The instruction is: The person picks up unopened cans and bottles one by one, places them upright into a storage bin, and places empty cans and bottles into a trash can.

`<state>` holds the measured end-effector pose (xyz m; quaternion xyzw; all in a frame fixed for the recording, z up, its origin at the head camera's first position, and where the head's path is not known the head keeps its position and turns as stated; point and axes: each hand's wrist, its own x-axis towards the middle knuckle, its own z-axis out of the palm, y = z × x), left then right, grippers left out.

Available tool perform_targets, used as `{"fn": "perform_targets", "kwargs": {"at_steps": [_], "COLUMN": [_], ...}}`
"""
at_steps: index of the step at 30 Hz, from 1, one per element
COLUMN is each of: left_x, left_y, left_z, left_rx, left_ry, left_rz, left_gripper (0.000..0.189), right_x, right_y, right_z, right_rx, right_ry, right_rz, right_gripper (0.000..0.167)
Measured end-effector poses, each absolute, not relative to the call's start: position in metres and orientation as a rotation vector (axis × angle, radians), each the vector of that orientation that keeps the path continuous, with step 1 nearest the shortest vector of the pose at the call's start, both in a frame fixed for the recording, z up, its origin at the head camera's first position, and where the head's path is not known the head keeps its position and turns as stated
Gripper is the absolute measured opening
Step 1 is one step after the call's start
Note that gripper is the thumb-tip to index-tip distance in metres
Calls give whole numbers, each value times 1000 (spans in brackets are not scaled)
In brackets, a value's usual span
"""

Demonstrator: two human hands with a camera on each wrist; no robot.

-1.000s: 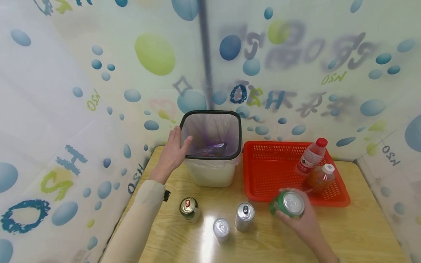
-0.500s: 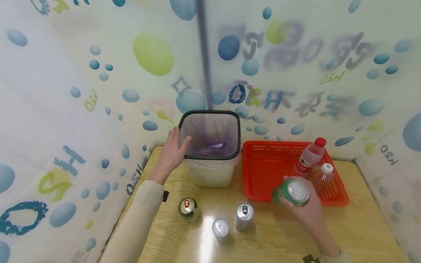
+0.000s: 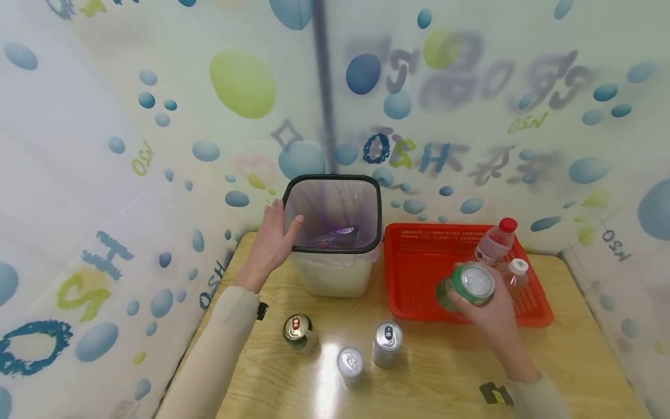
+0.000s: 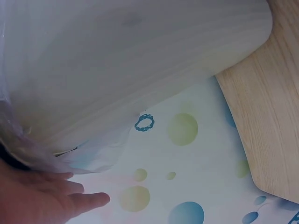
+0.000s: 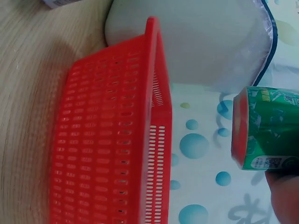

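Right hand (image 3: 492, 308) gripped green can (image 3: 464, 286), shifted farther over near edge of basket (image 3: 413, 279); left hand (image 3: 271, 240) stayed spread at bin (image 3: 332, 276); wall lettering (image 3: 435, 157) showed "H".

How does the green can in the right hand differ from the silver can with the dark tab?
The green can has green printed sides; the silver can is silver down its side.
The green can's tab is silver; the silver can's is dark.
The right hand holds the green can off the table; the silver can stands upright on it.
Both have silver-coloured tops with pull tabs.
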<state>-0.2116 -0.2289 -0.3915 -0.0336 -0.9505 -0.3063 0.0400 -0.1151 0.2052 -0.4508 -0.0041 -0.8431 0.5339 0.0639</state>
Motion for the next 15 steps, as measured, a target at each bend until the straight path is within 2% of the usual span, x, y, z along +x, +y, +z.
{"fn": "perform_targets", "kwargs": {"at_steps": [7, 15], "left_x": [-212, -212], "left_y": [-230, -230], "left_z": [-392, -391], "left_rx": [-125, -121], "left_ry": [-2881, -2879], "left_rz": [-923, -932], "left_gripper": [93, 92], "right_x": [-129, -155], "right_y": [215, 229], "right_z": [-458, -472], "right_rx": [-86, -130], "right_ry": [-2612, -2629], "right_rz": [1611, 1640], "right_gripper": [82, 90]}}
